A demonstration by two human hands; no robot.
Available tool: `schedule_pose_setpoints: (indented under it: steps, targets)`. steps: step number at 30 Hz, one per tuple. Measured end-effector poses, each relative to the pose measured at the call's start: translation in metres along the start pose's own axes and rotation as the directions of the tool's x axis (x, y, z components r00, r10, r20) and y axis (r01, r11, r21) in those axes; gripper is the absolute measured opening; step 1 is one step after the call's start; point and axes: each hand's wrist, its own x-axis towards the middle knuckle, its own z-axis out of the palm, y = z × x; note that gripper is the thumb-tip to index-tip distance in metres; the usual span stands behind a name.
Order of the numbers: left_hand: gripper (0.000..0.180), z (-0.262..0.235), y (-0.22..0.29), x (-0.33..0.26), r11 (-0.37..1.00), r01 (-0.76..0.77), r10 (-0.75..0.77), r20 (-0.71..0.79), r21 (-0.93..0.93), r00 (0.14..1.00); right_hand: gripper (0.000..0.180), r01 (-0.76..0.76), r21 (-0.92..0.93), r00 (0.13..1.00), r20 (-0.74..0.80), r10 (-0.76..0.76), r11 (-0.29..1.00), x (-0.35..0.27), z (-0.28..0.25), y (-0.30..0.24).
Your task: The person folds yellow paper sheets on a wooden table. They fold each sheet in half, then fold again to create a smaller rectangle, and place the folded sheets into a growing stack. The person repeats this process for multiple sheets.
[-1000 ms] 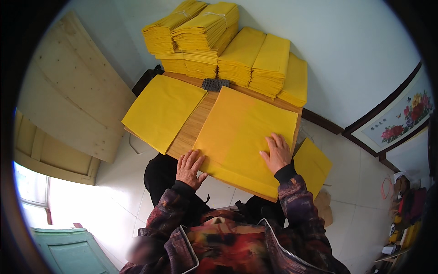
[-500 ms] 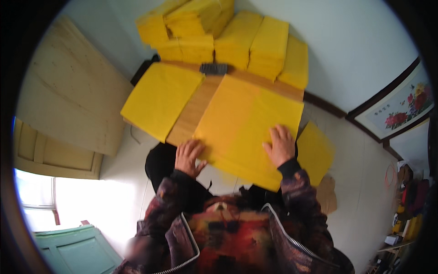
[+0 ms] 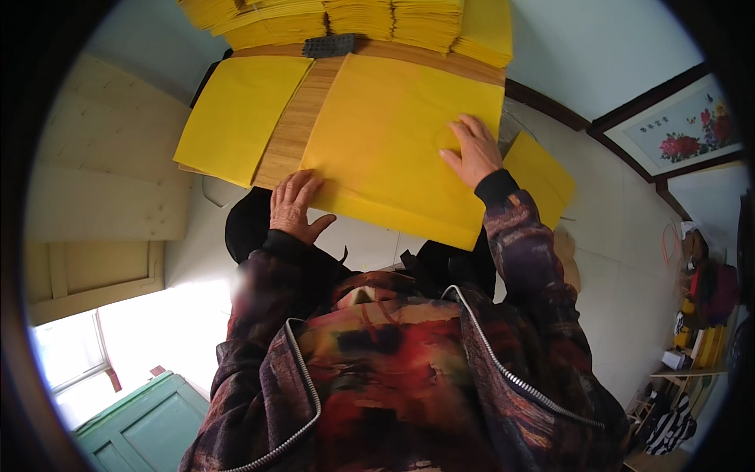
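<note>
A large yellow sheet [image 3: 393, 149] lies flat on a wooden table, its near edge hanging past the tabletop toward my lap. Its left part looks more orange than the rest. My left hand [image 3: 295, 206] rests at the sheet's near left corner, fingers stretched and thumb apart. On the right part of the sheet, my right hand [image 3: 474, 153] lies flat with its fingers extended. Neither hand grips anything. To the left is another yellow pile of sheets [image 3: 240, 114], with a strip of bare wood [image 3: 291, 130] between the two.
Tall stacks of yellow sheets [image 3: 358, 20] line the table's back. A dark grey textured block [image 3: 329, 46] sits before them. More yellow sheeting [image 3: 539, 177] is beyond the table's right side. A framed flower picture [image 3: 676, 130] leans at right; a green panelled door [image 3: 145, 429] is lower left.
The whole view has shifted, so table, sheets and hands appear higher in the picture. My right hand sits slightly farther up the sheet; my left hand stays by its near left corner.
</note>
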Motion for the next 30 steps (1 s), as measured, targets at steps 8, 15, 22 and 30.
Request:
schedule_pose_setpoints:
  steps: [8,15,22,30]
  targets:
    - [0.065,0.012,0.004,-0.008,0.998,0.005,-0.001,-0.069,0.060,0.998,0.043,0.046,0.068,0.998,0.027,-0.048,0.997,0.012,0.002,0.016]
    - [0.058,0.003,0.017,-0.011,0.998,0.014,-0.009,-0.093,0.057,0.996,0.045,0.073,0.139,0.994,0.071,-0.084,0.988,0.016,-0.005,0.016]
    - [0.058,-0.002,0.017,-0.008,0.998,-0.008,0.012,-0.079,0.057,0.997,0.046,0.046,0.150,0.995,0.084,-0.059,0.988,0.019,-0.003,0.015]
    - [0.054,0.005,0.015,-0.001,0.998,0.012,-0.005,-0.108,0.057,0.994,0.045,0.013,0.148,0.996,0.086,-0.026,0.989,0.022,-0.005,0.015]
